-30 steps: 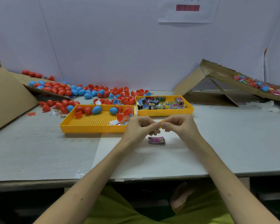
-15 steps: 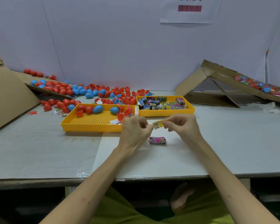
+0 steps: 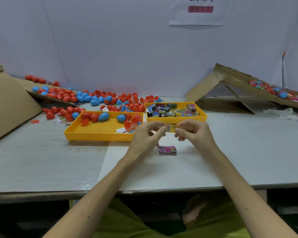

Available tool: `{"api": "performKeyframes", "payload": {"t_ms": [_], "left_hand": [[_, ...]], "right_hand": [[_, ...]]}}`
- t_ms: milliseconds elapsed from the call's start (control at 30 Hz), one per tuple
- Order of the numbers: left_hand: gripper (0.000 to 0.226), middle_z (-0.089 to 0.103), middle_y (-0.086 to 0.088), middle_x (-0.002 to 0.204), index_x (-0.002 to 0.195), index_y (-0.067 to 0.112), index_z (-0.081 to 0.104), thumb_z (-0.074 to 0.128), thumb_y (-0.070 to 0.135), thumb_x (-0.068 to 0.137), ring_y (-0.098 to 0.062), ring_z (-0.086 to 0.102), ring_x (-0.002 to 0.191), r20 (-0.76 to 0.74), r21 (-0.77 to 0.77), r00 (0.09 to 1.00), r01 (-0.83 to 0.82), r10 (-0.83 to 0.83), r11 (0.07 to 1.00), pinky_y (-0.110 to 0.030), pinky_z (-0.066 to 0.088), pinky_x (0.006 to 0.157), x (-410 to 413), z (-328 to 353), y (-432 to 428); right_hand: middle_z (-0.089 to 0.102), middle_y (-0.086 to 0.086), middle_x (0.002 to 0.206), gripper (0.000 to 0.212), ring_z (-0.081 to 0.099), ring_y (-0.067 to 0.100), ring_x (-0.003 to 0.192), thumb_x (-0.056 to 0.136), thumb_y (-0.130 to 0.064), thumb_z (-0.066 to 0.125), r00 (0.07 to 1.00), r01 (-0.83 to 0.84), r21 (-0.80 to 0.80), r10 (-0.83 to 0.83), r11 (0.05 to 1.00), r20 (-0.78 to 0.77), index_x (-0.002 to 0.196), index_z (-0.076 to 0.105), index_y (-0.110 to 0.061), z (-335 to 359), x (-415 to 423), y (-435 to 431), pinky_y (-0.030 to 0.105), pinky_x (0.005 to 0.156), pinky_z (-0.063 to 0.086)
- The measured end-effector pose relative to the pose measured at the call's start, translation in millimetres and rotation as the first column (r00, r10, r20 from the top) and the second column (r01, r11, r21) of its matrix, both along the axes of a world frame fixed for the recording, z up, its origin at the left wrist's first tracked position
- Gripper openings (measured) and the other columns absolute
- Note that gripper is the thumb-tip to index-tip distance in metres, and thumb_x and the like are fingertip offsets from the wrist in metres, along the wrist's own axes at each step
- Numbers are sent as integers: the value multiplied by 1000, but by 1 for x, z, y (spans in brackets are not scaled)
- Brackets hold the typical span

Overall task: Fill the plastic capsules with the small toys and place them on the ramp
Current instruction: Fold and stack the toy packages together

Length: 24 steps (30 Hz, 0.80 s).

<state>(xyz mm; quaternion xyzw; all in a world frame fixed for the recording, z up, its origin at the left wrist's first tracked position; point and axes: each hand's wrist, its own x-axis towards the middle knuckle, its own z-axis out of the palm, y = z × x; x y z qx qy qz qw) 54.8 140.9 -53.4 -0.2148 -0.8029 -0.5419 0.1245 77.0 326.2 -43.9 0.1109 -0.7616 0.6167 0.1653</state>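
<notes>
A small yellow toy packet hangs above the table, pinched at its left end by my left hand and at its right end by my right hand. Below them a pink toy packet lies flat on the table. The yellow tray to the left holds a few red and blue capsules and open halves. A second yellow tray behind my hands is full of small toy packets. The cardboard ramp at the right carries several filled capsules.
Loose red and blue capsules cover the back left of the table and a low cardboard sheet. A large cardboard slope stands at the far left. White crumpled material lies by the ramp's foot. The table's front edge runs across below my forearms.
The yellow packet was hidden between my closed fingertips; my hands have drawn slightly apart and risen, and the packet now shows stretched between them. The pink packet has not moved.
</notes>
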Motion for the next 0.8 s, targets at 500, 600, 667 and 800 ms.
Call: {"api": "performKeyframes", "payload": {"t_ms": [500,600,667,800], "left_hand": [[18,69,6,62,75,17,67,71,20,93,-9,62,55,85,27,982,164,-166,986,-16,46,53,0,0,-1],[13,68,7,60,78,14,68,74,16,90,-8,62,54,78,30,982,171,-172,985,-17,46,53,0,-1,0],[13,68,7,61,80,10,68,74,16,90,-6,62,54,62,30,984,163,-164,986,-17,48,54,0,-1,0],[12,68,7,69,88,12,67,74,21,90,-5,65,59,29,40,986,160,-161,986,-19,50,54,2,0,0]], "right_hand": [[70,-10,74,10,63,8,70,85,-11,75,997,-78,64,77,995,14,83,72,-20,-3,-2,0,20,62,50],[71,-5,70,12,64,11,67,88,-8,72,999,-48,26,47,999,5,82,73,-18,-2,-3,2,22,62,52],[72,-3,70,12,67,13,65,88,-7,71,998,-61,9,61,998,-1,83,74,-17,-1,-2,3,22,62,52],[76,2,77,8,71,19,66,89,-7,70,993,-117,37,117,992,0,88,74,-14,-3,-1,1,24,63,52]]}}
